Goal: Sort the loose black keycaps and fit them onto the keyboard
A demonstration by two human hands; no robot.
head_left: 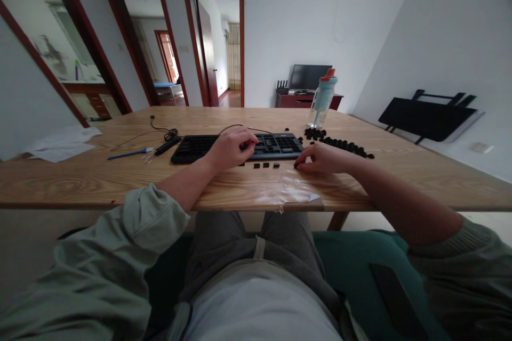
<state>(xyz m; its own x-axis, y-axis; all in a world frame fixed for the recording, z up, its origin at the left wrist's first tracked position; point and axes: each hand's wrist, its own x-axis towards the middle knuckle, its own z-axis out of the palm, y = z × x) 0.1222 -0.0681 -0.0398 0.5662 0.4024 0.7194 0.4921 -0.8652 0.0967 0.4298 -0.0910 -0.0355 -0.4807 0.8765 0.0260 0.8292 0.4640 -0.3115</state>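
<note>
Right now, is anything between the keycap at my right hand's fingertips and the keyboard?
Nothing visible stands between the keycap at your right hand and the keyboard. The row of loose keycaps lies to the left, off that path.

Home; curtain (234,56), flat screen (310,77), low cabinet (288,100)

With one keyboard (280,144) as the dial's centre, there are two hands: the left hand (231,147) over it, the right hand (325,159) at three o'clock. Three loose keycaps (266,165) show whole in a row at five; one single keycap (295,165) is in the right hand's fingers, between three and four. Two bunches of dark pieces (315,134) lie at three, too crowded to count singly. One bottle (323,96) stands at two, one blue brush (128,155) lies at nine, and one table (224,189) carries everything.
</note>
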